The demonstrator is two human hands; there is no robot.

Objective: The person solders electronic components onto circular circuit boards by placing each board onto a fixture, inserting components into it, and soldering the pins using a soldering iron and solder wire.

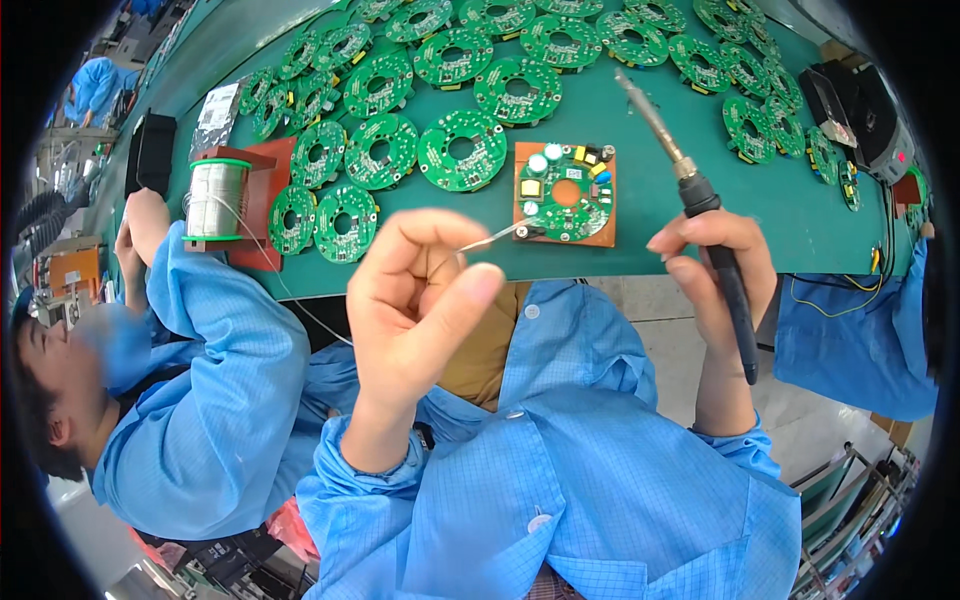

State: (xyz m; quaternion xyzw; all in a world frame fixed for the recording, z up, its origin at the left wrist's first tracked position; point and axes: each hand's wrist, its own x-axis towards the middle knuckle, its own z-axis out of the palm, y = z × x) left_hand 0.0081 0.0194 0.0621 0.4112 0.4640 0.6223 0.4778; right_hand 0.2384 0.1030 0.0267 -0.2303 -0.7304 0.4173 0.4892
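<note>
My left hand (415, 300) pinches a thin length of solder wire (492, 239), whose tip points at the lower left of a green ring-shaped circuit board (592, 215). That board carries capacitors and yellow and blue parts, and lies in a square brown fixture (524, 165) near the bench edge. In my right hand (725, 265) is a soldering iron (705, 200), held by its black handle. Its metal tip slants up and to the left, above the bench and apart from the board. The solder trails back toward a spool (217, 198) on the left.
Many round green circuit boards (463, 150) cover the back of the green bench (440, 215). The spool stands on a red-brown holder (262, 250). A soldering station (890, 150) stands at the right. A co-worker in blue (220, 390) sits close on my left; another blue sleeve (850, 340) shows at right.
</note>
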